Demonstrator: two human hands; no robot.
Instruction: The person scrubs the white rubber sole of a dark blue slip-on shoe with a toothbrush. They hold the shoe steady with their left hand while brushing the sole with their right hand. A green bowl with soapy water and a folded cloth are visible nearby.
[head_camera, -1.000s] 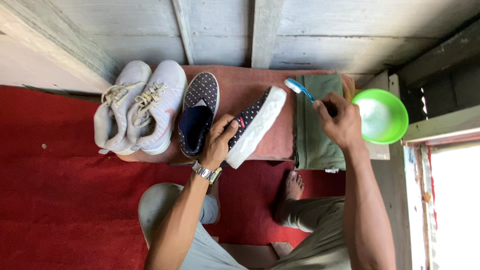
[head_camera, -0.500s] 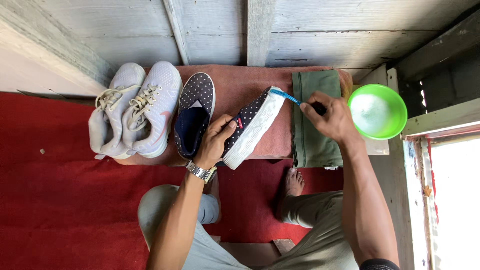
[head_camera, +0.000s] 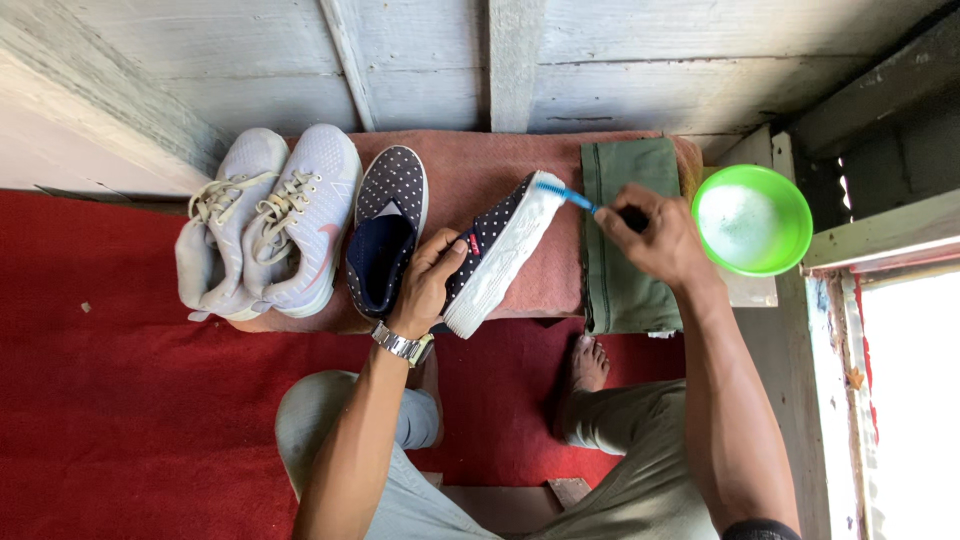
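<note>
My left hand (head_camera: 428, 280) grips a navy polka-dot slip-on shoe (head_camera: 497, 252), tilted on its side so the white sole faces right. Its twin shoe (head_camera: 387, 228) lies flat just to the left. My right hand (head_camera: 655, 235) holds a blue toothbrush (head_camera: 578, 197), and the bristle end touches the white sole near the toe. Both shoes rest on a reddish-brown towel (head_camera: 470, 165) spread over a low bench. A wristwatch (head_camera: 402, 346) sits on my left wrist.
A pair of pale grey lace-up sneakers (head_camera: 268, 222) sits at the left end of the bench. A folded green cloth (head_camera: 622, 240) lies under my right hand. A green bowl (head_camera: 751, 219) of white liquid stands at right. Red carpet (head_camera: 120, 400) covers the floor; my bare foot (head_camera: 585, 366) rests on it.
My right hand has moved left from beside the green bowl, bringing the toothbrush down onto the sole of the tilted shoe. The left hand has kept its grip.
</note>
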